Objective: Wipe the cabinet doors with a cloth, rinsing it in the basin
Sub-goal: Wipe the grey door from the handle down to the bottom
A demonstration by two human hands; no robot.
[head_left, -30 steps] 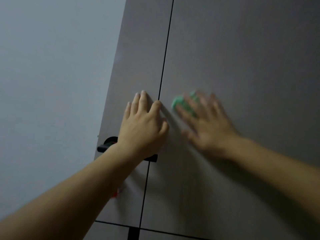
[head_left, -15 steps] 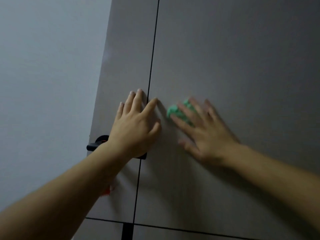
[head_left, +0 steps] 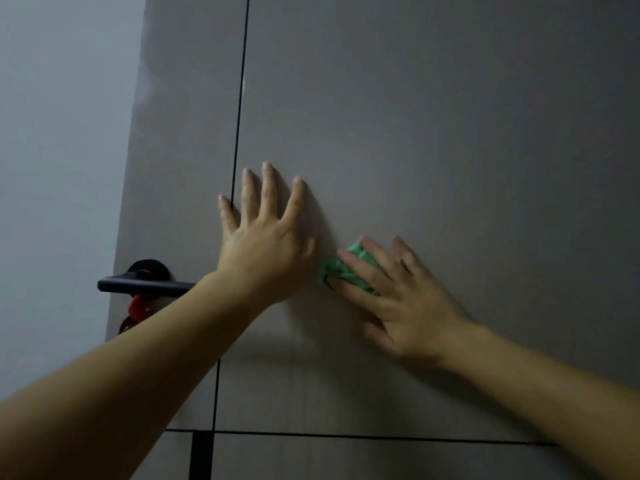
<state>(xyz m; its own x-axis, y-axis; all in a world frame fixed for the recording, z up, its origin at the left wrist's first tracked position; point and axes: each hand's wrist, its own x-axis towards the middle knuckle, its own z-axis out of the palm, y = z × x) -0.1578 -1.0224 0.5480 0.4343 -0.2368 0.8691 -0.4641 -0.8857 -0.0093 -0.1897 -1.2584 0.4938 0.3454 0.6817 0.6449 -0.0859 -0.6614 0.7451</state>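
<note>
The green cloth (head_left: 334, 268) is a small crumpled wad pressed against the right cabinet door (head_left: 433, 133), to the right of the dark vertical seam (head_left: 239, 116) that parts the two doors. Only its left and upper edges show, bright mint green with darker folds. The rest lies under the fingers, so its long axis cannot be read with certainty. The visible part slants from lower left to upper right, away from the seam.

The right hand (head_left: 405, 303) covers the cloth with straight, slightly spread fingers that point up and to the left, towards the seam. They press the wad flat to the door rather than curling round it.

The left hand (head_left: 265, 247) lies flat, fingers spread and pointing up. It straddles the seam: the little finger rests on the left cabinet door (head_left: 187, 150), the other fingers and the palm on the right one. It is just beside the cloth, between the cloth and the seam.

Left of the seam, on the left door, a dark lever handle (head_left: 145, 285) sticks out sideways, with a red object (head_left: 136, 306) hanging beneath it. Further left of the seam is a pale wall (head_left: 59, 150). A dark horizontal gap (head_left: 346, 435) crosses the seam's lower end.
</note>
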